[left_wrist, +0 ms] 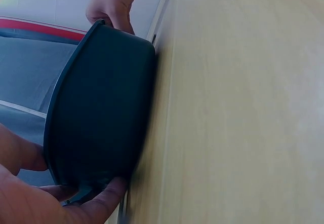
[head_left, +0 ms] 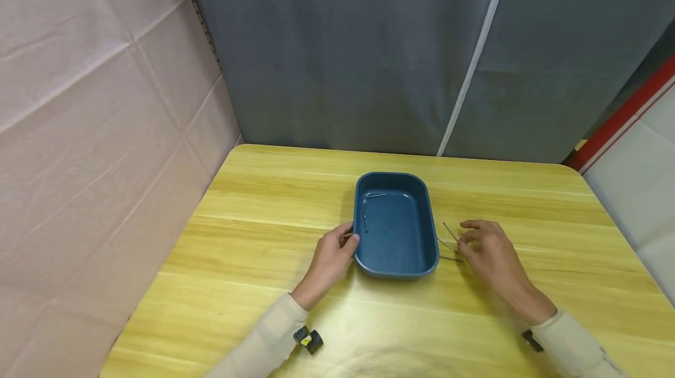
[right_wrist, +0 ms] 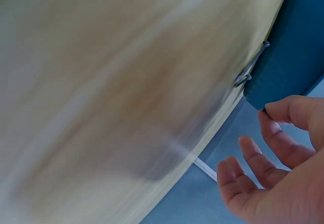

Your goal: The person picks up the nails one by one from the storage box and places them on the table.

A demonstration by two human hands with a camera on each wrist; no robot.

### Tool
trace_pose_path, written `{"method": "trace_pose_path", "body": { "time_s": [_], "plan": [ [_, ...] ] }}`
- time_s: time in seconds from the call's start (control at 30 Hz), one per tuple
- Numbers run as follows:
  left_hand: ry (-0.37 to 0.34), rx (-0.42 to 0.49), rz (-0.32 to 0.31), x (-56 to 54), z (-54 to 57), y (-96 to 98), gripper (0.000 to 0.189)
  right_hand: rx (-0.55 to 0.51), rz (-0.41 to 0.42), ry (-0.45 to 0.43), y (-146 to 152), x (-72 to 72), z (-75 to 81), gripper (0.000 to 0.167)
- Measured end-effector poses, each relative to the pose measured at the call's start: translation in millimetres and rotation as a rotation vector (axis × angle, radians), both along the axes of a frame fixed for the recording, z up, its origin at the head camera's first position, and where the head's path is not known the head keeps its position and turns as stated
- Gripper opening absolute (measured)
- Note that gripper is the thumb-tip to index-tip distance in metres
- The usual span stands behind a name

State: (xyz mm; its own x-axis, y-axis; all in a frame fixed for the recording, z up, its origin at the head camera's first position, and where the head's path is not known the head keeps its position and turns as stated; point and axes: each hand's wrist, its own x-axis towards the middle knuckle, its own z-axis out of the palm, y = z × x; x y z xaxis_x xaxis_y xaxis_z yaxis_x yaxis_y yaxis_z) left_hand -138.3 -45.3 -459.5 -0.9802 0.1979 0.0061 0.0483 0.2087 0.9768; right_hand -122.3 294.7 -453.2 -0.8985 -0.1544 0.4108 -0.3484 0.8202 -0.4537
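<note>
Far left of the head view: a creased pale pink sheet. Yellow wood-grain table across the lower half. Just left of centre, below the middle, the left hand grasps the side of the tray, thumb at the rim, fingers against the outer wall. The tray sits on the table right of the frame's centre: deep blue, glossy, rectangular with rounded corners and fairly high walls. Within, toward its left side, two inner pins (nails, by the look of them), slim and metallic, one running lengthwise, the other crosswise near the far end. Just right of the tray, two loose pins, thin, partly hidden. Further right, the right hand pinches a slender straight pin between thumb and forefinger, remaining fingers bent; in the right-wrist view only its dark tip shows.
</note>
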Motion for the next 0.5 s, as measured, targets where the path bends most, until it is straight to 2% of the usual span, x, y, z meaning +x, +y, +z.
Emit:
{"method": "trace_pose_path", "body": {
  "time_s": [0.23,0.4,0.5],
  "plan": [
    [-0.001,-0.014,0.002,-0.4,0.1,0.0,0.043,0.08,0.052,-0.019,3.4,-1.7,-2.2,0.022],
    [-0.002,-0.016,0.005,-0.9,0.7,0.5,0.042,0.13,0.065,-0.068,4.3,-4.1,-2.3,0.02],
    [-0.002,-0.017,0.005,-1.0,1.1,0.6,0.042,0.158,0.083,-0.067,4.7,-5.9,-2.6,0.018]
  ]
}}
